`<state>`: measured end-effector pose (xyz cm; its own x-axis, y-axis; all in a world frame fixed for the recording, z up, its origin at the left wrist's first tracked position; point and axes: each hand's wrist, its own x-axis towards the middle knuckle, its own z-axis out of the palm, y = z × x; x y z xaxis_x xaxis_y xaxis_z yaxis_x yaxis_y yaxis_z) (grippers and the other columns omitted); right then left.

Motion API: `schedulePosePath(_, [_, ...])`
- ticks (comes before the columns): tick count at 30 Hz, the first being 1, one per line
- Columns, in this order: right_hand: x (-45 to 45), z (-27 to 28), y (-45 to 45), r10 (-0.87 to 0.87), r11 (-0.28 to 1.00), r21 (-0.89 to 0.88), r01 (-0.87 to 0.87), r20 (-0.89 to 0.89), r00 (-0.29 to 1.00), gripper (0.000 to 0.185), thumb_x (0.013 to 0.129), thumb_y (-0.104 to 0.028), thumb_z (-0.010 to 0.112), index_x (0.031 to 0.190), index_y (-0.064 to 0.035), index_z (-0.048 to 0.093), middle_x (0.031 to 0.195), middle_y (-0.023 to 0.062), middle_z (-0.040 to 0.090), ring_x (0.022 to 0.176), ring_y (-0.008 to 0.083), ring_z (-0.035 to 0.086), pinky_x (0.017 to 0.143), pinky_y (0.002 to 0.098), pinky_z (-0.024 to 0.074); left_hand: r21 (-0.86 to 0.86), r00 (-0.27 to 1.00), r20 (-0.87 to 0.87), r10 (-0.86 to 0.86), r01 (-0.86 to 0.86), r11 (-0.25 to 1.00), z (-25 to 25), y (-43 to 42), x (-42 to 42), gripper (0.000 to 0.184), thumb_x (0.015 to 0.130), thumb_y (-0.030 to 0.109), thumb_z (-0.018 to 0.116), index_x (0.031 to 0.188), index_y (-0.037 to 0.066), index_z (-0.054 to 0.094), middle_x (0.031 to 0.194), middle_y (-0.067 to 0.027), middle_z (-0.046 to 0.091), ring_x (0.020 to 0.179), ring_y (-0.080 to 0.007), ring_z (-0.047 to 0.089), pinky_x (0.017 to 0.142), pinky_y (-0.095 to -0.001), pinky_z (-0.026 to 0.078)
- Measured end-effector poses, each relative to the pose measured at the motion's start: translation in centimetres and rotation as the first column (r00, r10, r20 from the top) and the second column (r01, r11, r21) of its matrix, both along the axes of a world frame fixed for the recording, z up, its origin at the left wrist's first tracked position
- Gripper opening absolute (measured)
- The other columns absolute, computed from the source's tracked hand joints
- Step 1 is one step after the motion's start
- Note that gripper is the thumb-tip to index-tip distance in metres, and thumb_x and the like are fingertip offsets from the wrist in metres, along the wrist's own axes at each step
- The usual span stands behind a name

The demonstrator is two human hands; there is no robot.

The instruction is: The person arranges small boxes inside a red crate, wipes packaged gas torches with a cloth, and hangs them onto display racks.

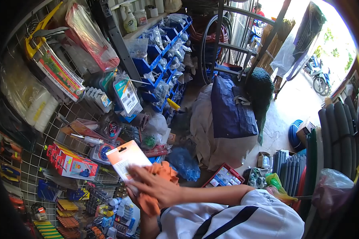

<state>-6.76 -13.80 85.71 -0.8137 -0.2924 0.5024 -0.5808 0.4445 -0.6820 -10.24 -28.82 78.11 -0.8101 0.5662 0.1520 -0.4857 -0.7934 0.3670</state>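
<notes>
A flat packaged card (pixel 128 159) with a hang hole, orange at the top and white below, is held tilted in front of the hanging goods. My left hand (pixel 135 198) grips its lower end from beneath, mostly covered by my right hand and the cloth. Across the lower face of the card lies my right hand (pixel 157 186), its fingers pressing an orange cloth (pixel 163 173) that bunches out on both sides. What the pack contains is hidden.
A wire grid rack (pixel 50 137) on the left carries packaged tools, including a yellow hacksaw (pixel 39 30). Blue bins (pixel 157 59) with bagged parts stand behind. A dark blue sheet (pixel 231 107) covers a pile. A red case (pixel 224 177) and grey tubes (pixel 291 165) sit at right.
</notes>
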Motion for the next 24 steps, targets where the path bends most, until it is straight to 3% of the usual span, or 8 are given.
schedulePosePath(3, [2.2, 0.1, -1.4, 0.021, 0.999, -0.047, -0.019, 0.026, 0.999, 0.075, 0.092, -0.041, 0.047, 0.153, -0.0082, 0.019, 0.156, 0.0301, 0.005, 0.144, 0.0453, 0.015, 0.115, 0.0525, 0.0150, -0.024, 0.999, 0.008, -0.032, 0.032, 0.999, 0.7, 0.5, 0.3, 0.070, 0.096, 0.048, 0.045, 0.149, 0.007, 0.023, 0.149, -0.0116, 0.032, 0.137, -0.0240, 0.032, 0.115, -0.0403, 0.023])
schedulePosePath(6, [0.4, 0.4, -0.6, 0.006, 0.997, 0.081, -0.005, -0.016, 1.000, 0.075, 0.091, -0.042, 0.048, 0.153, -0.0106, 0.020, 0.156, 0.0301, 0.005, 0.144, 0.0455, 0.015, 0.115, 0.0531, 0.0151, -0.078, 0.998, 0.029, -0.059, 0.061, 0.995, 1.5, 1.2, 0.9, 0.073, 0.095, 0.051, 0.043, 0.150, 0.007, 0.021, 0.149, -0.0136, 0.031, 0.137, -0.0269, 0.032, 0.115, -0.0425, 0.024])
schedulePosePath(9, [-3.0, 1.1, 1.3, -0.014, 0.997, 0.074, 0.021, -0.095, 0.995, 0.075, 0.089, -0.037, 0.054, 0.152, -0.0107, 0.023, 0.156, 0.0306, 0.005, 0.144, 0.0466, 0.015, 0.115, 0.0532, 0.0166, -0.096, 0.997, 0.049, -0.057, 0.062, 0.993, 1.7, 1.4, 1.0, 0.076, 0.094, 0.054, 0.042, 0.151, 0.007, 0.020, 0.150, -0.0156, 0.030, 0.136, -0.0299, 0.033, 0.115, -0.0447, 0.025])
schedulePosePath(15, [-1.2, -0.9, 0.5, -0.050, 0.997, -0.061, 0.055, 0.080, 0.996, 0.093, 0.073, -0.036, 0.062, 0.154, -0.0175, 0.021, 0.157, 0.0268, 0.006, 0.145, 0.0448, 0.014, 0.114, 0.0513, 0.0176, -0.071, 0.986, 0.160, 0.043, -0.032, 0.997, 2.2, 1.1, 0.0, 0.083, 0.092, 0.060, 0.038, 0.152, 0.007, 0.016, 0.151, -0.0197, 0.028, 0.136, -0.0357, 0.035, 0.114, -0.0490, 0.026])
schedulePosePath(16, [-0.1, -1.1, 0.0, -0.108, 0.993, 0.049, 0.104, 0.086, 0.990, 0.099, 0.068, -0.030, 0.066, 0.154, -0.0154, 0.021, 0.157, 0.0261, 0.007, 0.145, 0.0443, 0.013, 0.114, 0.0509, 0.0185, -0.040, 0.977, 0.208, 0.055, -0.047, 0.998, 2.3, 0.9, -0.3, 0.084, 0.091, 0.061, 0.038, 0.152, 0.008, 0.016, 0.152, -0.0203, 0.027, 0.135, -0.0367, 0.035, 0.114, -0.0497, 0.026])
schedulePosePath(17, [1.3, -1.7, -0.1, -0.057, 0.997, -0.042, 0.066, 0.190, 0.980, 0.098, 0.068, -0.018, 0.067, 0.154, -0.0131, 0.020, 0.159, 0.0227, 0.007, 0.145, 0.0416, 0.014, 0.114, 0.0482, 0.0238, 0.014, 0.960, 0.274, 0.056, -0.062, 0.998, 2.4, 0.8, -0.5, 0.085, 0.091, 0.062, 0.037, 0.152, 0.008, 0.015, 0.152, -0.0210, 0.027, 0.135, -0.0377, 0.035, 0.114, -0.0504, 0.027])
schedulePosePath(20, [3.8, -4.2, 0.0, -0.061, 0.960, -0.248, 0.131, 0.273, 0.960, 0.087, 0.073, 0.001, 0.063, 0.151, -0.0123, 0.026, 0.157, 0.0179, 0.019, 0.143, 0.0371, 0.026, 0.113, 0.0443, 0.0313, -0.238, 0.977, -0.183, 0.107, -0.150, 0.960, 4.2, 1.7, -1.3, 0.089, 0.090, 0.062, 0.036, 0.151, 0.002, 0.014, 0.152, -0.0222, 0.027, 0.135, -0.0375, 0.036, 0.113, -0.0498, 0.028])
schedulePosePath(24, [4.6, -4.8, 2.5, -0.170, 0.958, -0.185, 0.221, 0.259, 0.951, 0.071, 0.074, -0.002, 0.070, 0.139, -0.0038, 0.041, 0.145, 0.0173, 0.043, 0.133, 0.0346, 0.043, 0.107, 0.0409, 0.0408, -0.321, 0.961, -0.170, 0.220, -0.264, 0.910, 3.8, 1.3, -2.8, 0.092, 0.090, 0.067, 0.036, 0.153, 0.005, 0.011, 0.154, -0.0223, 0.024, 0.138, -0.0395, 0.032, 0.113, -0.0519, 0.027])
